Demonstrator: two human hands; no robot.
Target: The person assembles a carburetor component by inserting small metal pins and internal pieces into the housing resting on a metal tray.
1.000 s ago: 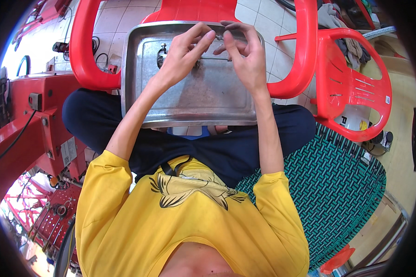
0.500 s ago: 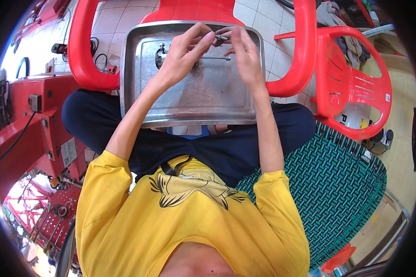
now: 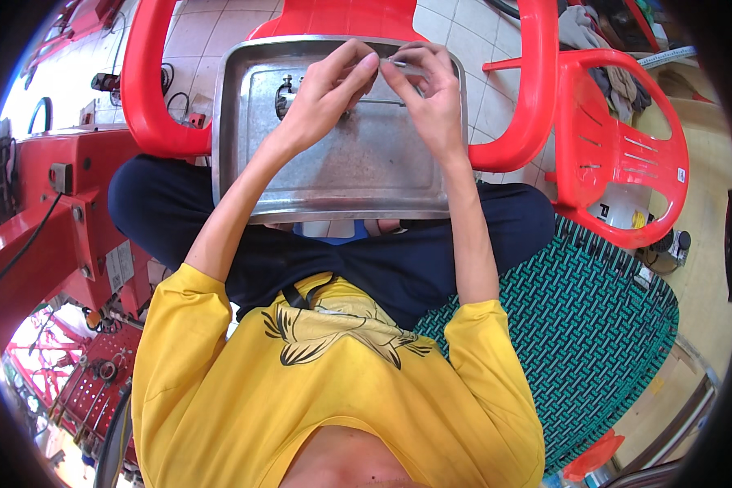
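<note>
Pinching a small metal piece (image 3: 398, 63) above a tray

Right hand (image 3: 435, 93): thumb and forefinger closed on the piece, which sits between the two sets of fingertips, over the tray's far part. Left hand (image 3: 321, 89): fingers curled toward thumb, at the piece's near end; cannot tell whether it grips. Below, thin metal rod (image 3: 381, 102) between hands; dark-rimmed metal fitting (image 3: 284, 98) left of left hand. Metal tray (image 3: 382, 163) between arms of red plastic chair (image 3: 337, 18).
</note>
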